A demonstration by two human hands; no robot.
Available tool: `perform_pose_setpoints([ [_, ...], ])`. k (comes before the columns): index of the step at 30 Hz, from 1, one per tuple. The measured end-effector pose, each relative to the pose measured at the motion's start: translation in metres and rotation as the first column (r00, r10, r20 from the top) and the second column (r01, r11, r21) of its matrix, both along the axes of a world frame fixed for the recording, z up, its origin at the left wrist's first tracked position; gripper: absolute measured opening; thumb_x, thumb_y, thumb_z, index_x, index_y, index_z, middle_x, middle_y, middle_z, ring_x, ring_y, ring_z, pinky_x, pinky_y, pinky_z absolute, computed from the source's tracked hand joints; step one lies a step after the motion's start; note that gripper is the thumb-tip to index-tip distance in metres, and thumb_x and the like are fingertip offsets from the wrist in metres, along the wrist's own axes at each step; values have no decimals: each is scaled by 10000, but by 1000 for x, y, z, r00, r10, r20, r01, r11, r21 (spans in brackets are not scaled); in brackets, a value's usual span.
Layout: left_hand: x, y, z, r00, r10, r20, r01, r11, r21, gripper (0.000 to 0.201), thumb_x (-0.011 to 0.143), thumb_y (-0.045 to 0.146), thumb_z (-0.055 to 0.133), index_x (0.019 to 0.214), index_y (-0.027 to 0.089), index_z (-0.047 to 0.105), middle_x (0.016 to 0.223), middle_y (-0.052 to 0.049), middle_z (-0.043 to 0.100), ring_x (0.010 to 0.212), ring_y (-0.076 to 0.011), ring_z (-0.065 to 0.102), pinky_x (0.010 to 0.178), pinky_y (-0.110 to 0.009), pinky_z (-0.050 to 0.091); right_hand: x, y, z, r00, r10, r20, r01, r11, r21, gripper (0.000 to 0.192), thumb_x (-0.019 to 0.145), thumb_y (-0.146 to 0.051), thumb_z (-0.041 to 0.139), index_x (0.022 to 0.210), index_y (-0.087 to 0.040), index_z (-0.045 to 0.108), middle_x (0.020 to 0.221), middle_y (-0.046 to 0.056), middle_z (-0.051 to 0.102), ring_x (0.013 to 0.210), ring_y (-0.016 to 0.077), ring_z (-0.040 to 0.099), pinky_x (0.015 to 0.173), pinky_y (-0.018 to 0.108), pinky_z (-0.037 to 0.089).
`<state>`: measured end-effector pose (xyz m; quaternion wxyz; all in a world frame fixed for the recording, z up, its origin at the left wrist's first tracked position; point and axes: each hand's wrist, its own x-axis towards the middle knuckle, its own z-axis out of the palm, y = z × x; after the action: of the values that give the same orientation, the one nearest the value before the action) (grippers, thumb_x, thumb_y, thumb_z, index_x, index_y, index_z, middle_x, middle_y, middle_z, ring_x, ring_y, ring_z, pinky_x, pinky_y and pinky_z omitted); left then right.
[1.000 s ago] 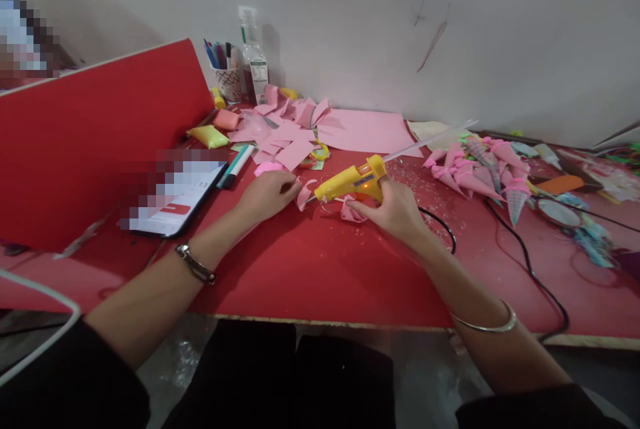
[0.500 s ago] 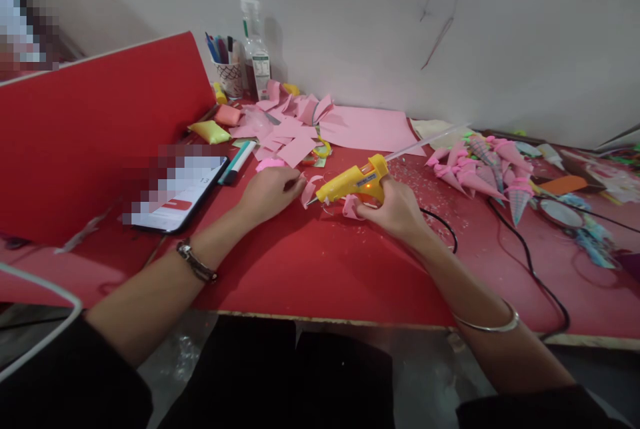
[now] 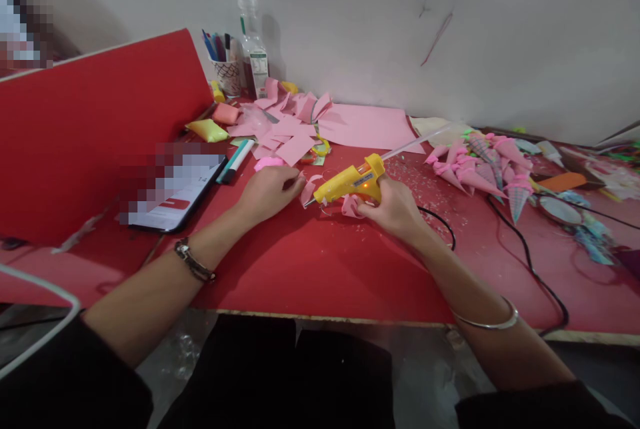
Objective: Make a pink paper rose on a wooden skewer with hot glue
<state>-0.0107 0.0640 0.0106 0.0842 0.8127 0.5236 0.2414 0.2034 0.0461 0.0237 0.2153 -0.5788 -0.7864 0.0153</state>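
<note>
My right hand (image 3: pixel 395 209) is wrapped round the grip of a yellow hot glue gun (image 3: pixel 345 184), whose small orange light is lit. A clear glue stick (image 3: pixel 415 142) sticks out of its back end. The nozzle points left, down at a curled strip of pink paper (image 3: pixel 311 190). My left hand (image 3: pixel 273 192) is closed, thumb and fingers pinched at the left edge of that strip. Another curled pink paper piece (image 3: pixel 351 206) lies under the gun, by my right fingers. Behind my left hand sits a bright pink lump (image 3: pixel 269 162), partly hidden.
Left lie a phone (image 3: pixel 183 192) and a teal-and-white marker (image 3: pixel 236 161). Pink paper scraps (image 3: pixel 280 129) spread at the back, before a pen cup (image 3: pixel 227 77) and a glass bottle (image 3: pixel 256 59). Several pink paper cones (image 3: pixel 480 172) are heaped right. A black cable (image 3: pixel 530 262) crosses the red table (image 3: pixel 320 276).
Both hands, the glue gun and the pink strip keep nearly the same places. The whole view has shifted very slightly.
</note>
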Motion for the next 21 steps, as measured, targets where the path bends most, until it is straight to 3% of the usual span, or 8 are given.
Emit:
perform_pose_setpoints([
  [8,-1,1,-1,1000,16,0,-16,1000,6,325,800,275,369,505,170,455,505,-6,475,485,-107,370,463,-252,207,1,1,0,1000,-21,15,21,1000,1,307,650,-315,501,895,-134,538,566,12,529,469,132,440,449,234,261],
  [21,0,-1,1,1000,0,25,0,1000,1,331,788,271,367,475,173,415,471,10,436,462,-95,344,461,-249,210,4,4,-1,997,-69,35,68,998,16,284,661,-293,511,889,-125,537,589,32,539,514,154,476,451,238,254],
])
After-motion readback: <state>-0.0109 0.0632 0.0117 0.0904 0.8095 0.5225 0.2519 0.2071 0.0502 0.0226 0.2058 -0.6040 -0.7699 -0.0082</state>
